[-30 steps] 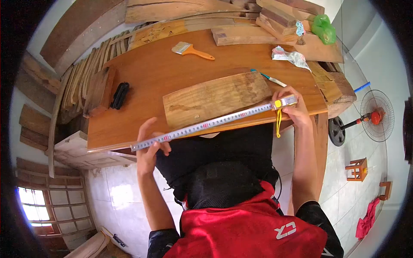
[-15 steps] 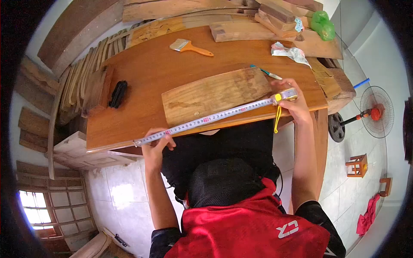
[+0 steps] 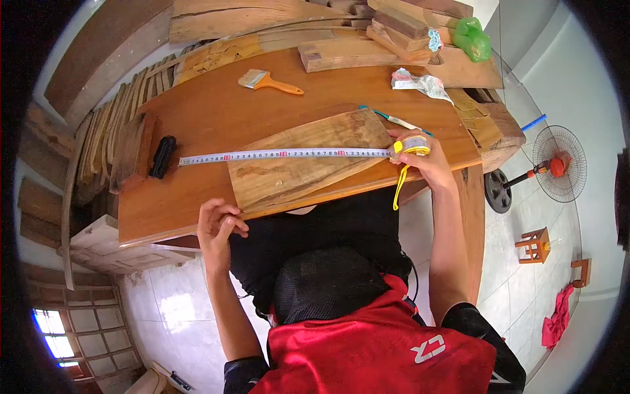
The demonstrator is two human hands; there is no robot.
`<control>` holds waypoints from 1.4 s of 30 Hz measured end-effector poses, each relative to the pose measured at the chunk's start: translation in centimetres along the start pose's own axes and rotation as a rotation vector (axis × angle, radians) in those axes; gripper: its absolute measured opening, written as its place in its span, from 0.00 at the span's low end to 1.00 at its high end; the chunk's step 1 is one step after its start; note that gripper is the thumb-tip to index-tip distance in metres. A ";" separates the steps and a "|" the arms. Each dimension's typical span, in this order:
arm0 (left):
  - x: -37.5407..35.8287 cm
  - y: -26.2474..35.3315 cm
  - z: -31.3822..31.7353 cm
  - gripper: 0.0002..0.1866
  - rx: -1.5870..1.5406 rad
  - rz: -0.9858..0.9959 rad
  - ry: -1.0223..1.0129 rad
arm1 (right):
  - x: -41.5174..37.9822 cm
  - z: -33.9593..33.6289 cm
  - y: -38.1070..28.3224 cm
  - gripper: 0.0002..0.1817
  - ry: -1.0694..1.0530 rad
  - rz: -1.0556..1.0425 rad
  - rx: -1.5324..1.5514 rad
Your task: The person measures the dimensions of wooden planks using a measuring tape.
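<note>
Right hand (image 3: 420, 161) closed around yellow tape measure case (image 3: 412, 145) at the right end of the wooden slab (image 3: 305, 157); yellow wrist strap (image 3: 398, 187) dangling from the case over the table edge. Tape blade (image 3: 282, 155) drawn out leftward from the case, lying across the upper part of the slab and running past its left end onto the bare tabletop, tip near a black object (image 3: 162, 156).

Left hand (image 3: 218, 226) at the near edge of the table (image 3: 197, 118), below the slab's left corner, fingers loosely curled, holding nothing; whether it touches the table edge cannot be told.

Slab lies on the near half of the table, its lower corner close to the front edge. Just behind its right end, a thin blue-handled tool (image 3: 394, 119). Further back: paintbrush (image 3: 266, 81) with orange handle, crumpled wrapper (image 3: 420, 83), stacked timber blocks (image 3: 354, 52), green bag (image 3: 471, 39). Rows of planks (image 3: 111, 131) leaning along the left side. On the tiled floor to the right, a standing fan (image 3: 558, 164), small wooden stool (image 3: 535, 244), red cloth (image 3: 556, 315).
</note>
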State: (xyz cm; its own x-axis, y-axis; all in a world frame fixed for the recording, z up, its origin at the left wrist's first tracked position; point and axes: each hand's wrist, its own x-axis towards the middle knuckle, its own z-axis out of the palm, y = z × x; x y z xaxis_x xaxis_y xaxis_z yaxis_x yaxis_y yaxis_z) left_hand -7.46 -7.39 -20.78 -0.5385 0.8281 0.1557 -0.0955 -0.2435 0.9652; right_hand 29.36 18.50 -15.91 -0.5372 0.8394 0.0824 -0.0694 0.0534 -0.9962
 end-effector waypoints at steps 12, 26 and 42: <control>0.3 2.9 -1.9 0.27 0.123 -0.052 0.142 | -0.2 3.6 0.6 0.19 -0.204 -0.318 -0.308; 0.5 0.7 -3.6 0.18 -0.079 -0.029 0.094 | 1.4 2.7 1.0 0.20 -0.229 -0.264 -0.262; 0.4 1.0 -3.1 0.12 0.072 -0.074 0.115 | 0.4 3.2 1.7 0.27 -0.086 -0.158 -0.064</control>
State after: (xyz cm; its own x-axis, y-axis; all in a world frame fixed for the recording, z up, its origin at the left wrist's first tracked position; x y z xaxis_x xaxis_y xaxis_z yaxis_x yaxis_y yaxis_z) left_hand -10.35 -8.85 -20.38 -0.6246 0.7784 0.0628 -0.0803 -0.1440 0.9863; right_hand 26.28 17.20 -17.49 -0.5943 0.7685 0.2373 -0.1065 0.2172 -0.9703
